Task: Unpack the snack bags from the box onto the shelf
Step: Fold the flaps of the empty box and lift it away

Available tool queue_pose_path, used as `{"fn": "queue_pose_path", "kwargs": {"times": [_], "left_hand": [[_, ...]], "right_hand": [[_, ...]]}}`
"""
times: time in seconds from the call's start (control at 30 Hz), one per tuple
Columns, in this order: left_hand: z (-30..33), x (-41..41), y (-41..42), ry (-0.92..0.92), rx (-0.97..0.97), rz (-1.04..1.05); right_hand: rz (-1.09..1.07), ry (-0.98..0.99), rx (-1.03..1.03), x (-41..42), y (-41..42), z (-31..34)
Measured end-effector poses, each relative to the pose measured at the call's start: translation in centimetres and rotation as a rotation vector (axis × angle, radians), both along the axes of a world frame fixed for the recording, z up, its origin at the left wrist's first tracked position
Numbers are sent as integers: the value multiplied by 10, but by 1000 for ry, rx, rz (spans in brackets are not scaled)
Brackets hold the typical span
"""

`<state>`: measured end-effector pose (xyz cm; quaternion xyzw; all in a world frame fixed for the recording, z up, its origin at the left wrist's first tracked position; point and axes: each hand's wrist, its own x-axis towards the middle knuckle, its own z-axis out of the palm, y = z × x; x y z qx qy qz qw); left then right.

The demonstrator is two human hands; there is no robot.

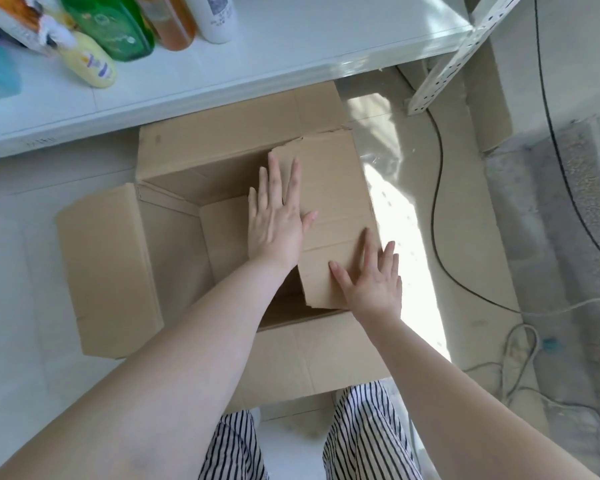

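A brown cardboard box (174, 237) stands on the pale floor below the white shelf (222, 81). Its left, far and near flaps are folded out. The right flap (333, 209) lies folded inward over the opening. My left hand (278, 220) rests flat on that flap with straight, spread fingers. My right hand (371, 282) presses flat on the flap's near right corner. The part of the box's inside that shows is bare cardboard; no snack bags are visible.
Several bottles stand at the shelf's left end: green (115, 26), orange (170, 22), white (215, 15) and yellow (90, 64). A perforated shelf post (447, 64) and dark cables (440, 209) lie to the right, beside a grey rug (551, 220). My striped trousers (361, 431) are below.
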<state>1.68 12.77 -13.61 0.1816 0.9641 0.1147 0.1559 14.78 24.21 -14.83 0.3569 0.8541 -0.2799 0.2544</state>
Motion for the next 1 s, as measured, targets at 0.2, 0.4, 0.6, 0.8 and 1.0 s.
{"fn": "queue_pose_path", "kwargs": {"times": [0.2, 0.4, 0.6, 0.8, 1.0], "left_hand": [[-53, 1, -11, -9, -150, -129], [-74, 5, -17, -73, -179, -129], [-52, 0, -24, -90, -127, -79], [-18, -5, -106, -107, -126, 130], [-9, 1, -239, -146, -196, 461]], "right_hand": [[158, 108, 158, 0, -4, -34], [180, 75, 232, 1, -8, -45], [149, 30, 207, -8, -12, -31], [236, 39, 235, -30, -42, 3], [354, 102, 168, -59, -113, 15]]}}
